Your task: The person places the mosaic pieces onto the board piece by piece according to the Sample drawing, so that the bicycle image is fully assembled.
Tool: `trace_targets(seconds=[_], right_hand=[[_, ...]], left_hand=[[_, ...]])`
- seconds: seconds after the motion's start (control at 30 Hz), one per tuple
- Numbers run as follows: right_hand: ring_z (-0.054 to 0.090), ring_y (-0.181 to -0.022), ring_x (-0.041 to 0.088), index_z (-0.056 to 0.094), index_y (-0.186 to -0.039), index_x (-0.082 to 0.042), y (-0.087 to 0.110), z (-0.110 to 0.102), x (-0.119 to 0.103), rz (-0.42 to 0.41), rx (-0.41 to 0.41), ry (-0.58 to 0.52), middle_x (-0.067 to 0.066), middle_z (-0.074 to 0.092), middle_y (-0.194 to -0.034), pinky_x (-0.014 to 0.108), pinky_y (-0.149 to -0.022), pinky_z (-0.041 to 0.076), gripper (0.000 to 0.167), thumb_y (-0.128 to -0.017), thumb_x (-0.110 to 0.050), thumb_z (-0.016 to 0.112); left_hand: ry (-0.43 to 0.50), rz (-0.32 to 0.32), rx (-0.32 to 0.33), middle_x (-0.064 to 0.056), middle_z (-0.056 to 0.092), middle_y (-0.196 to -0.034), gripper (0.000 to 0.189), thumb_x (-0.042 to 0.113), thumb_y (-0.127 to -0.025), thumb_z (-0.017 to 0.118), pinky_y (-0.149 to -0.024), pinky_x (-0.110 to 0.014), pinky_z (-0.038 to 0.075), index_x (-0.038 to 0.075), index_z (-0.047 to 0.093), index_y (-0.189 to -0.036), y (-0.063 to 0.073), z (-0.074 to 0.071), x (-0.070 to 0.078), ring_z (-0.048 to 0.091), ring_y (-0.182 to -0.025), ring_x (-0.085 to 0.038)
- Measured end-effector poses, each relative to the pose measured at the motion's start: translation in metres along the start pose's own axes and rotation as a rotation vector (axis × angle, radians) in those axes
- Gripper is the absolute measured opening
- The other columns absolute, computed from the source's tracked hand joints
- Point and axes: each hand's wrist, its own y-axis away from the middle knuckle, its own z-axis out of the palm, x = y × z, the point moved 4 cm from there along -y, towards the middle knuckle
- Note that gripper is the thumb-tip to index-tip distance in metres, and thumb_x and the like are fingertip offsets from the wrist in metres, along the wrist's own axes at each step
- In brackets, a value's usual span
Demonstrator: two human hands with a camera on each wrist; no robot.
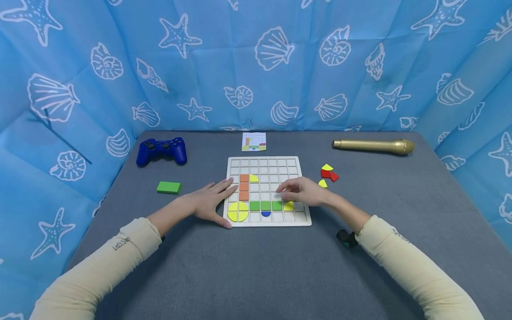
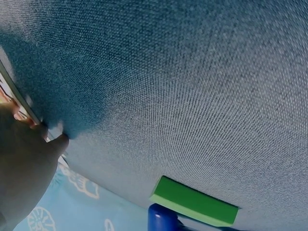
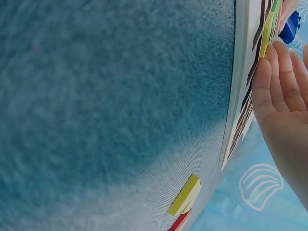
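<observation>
A white grid board (image 1: 285, 219) lies on the grey table. On it are three orange squares (image 1: 244, 186), a yellow quarter-circle (image 1: 254, 178), a row of three green squares (image 1: 266, 206) with another yellow quarter-circle (image 1: 289, 206) at its right end, a blue half-circle (image 1: 266, 214), and a yellow circle (image 1: 233, 215) made of quarter pieces. My left hand (image 1: 209, 201) rests on the board's left edge, fingers spread. Over the right part of the grid hovers my right hand (image 1: 305, 191), its fingers loosely bent with nothing seen between them. In the right wrist view its fingertips are near a yellow piece (image 3: 266, 36).
Right of the board lie loose red pieces (image 1: 326, 174) and yellow pieces (image 1: 327, 167). A pattern card (image 1: 254, 141) sits behind it. Left are a green block (image 1: 169, 187) and a blue game controller (image 1: 162, 151); a gold microphone (image 1: 373, 146) lies at back right. A blue curtain (image 1: 248, 58) surrounds the table.
</observation>
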Motion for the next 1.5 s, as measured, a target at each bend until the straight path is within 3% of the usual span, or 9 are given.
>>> trace_targets(seconds=[0.37,0.5,0.73,0.9,1.2,1.5], right_hand=[[0.064,-0.088,0.021,0.063,-0.118,0.000,0.002,0.001,-0.002,0.002,-0.022,0.031,0.007,0.069,-0.096,0.035,-0.084,0.050,0.026,-0.096,-0.012,0.058],[0.065,-0.092,0.024,0.060,-0.121,0.004,0.002,-0.002,0.003,0.027,0.008,-0.078,0.013,0.069,-0.100,0.036,-0.084,0.051,0.029,-0.097,-0.012,0.056],[0.059,-0.098,0.030,0.053,-0.130,0.004,0.010,-0.021,0.015,0.211,0.133,-0.314,0.019,0.063,-0.109,0.038,-0.088,0.049,0.042,-0.100,-0.025,0.054],[0.057,-0.103,0.027,0.046,-0.135,0.008,0.018,-0.035,0.024,0.249,0.195,-0.441,0.026,0.056,-0.117,0.040,-0.093,0.045,0.045,-0.103,-0.024,0.046],[0.059,-0.106,0.024,0.043,-0.137,0.008,0.035,-0.052,0.037,0.275,0.279,-0.452,0.026,0.055,-0.119,0.040,-0.095,0.045,0.052,-0.102,-0.030,0.048],[0.060,-0.103,0.019,0.044,-0.136,0.008,0.059,-0.064,0.052,0.308,0.337,-0.339,0.025,0.056,-0.119,0.028,-0.087,0.049,0.056,-0.100,-0.035,0.050]], left_hand=[[0.001,-0.013,-0.006,-0.013,-0.001,-0.159,0.114,0.074,-0.074,0.060,-0.112,-0.051,0.010,0.013,0.009,-0.155,0.000,-0.001,0.002,0.001,-0.144,-0.028],[-0.007,-0.019,-0.009,-0.012,-0.002,-0.159,0.114,0.075,-0.074,0.059,-0.112,-0.050,0.010,0.013,0.008,-0.155,-0.001,0.000,0.002,0.001,-0.144,-0.027],[-0.009,-0.020,-0.010,-0.011,-0.002,-0.159,0.114,0.076,-0.073,0.058,-0.112,-0.051,0.010,0.014,0.008,-0.155,-0.001,0.001,0.001,0.000,-0.144,-0.027],[-0.004,-0.021,-0.012,-0.011,-0.003,-0.159,0.115,0.077,-0.073,0.058,-0.112,-0.051,0.010,0.015,0.007,-0.155,-0.001,0.000,0.001,0.000,-0.144,-0.027],[-0.003,-0.023,-0.016,-0.011,-0.004,-0.159,0.116,0.078,-0.072,0.058,-0.112,-0.051,0.009,0.015,0.007,-0.155,0.000,0.000,0.000,0.000,-0.144,-0.027],[-0.002,-0.033,-0.025,-0.009,-0.005,-0.159,0.116,0.078,-0.072,0.057,-0.112,-0.050,0.010,0.017,0.005,-0.155,-0.002,0.003,-0.003,-0.002,-0.144,-0.025]])
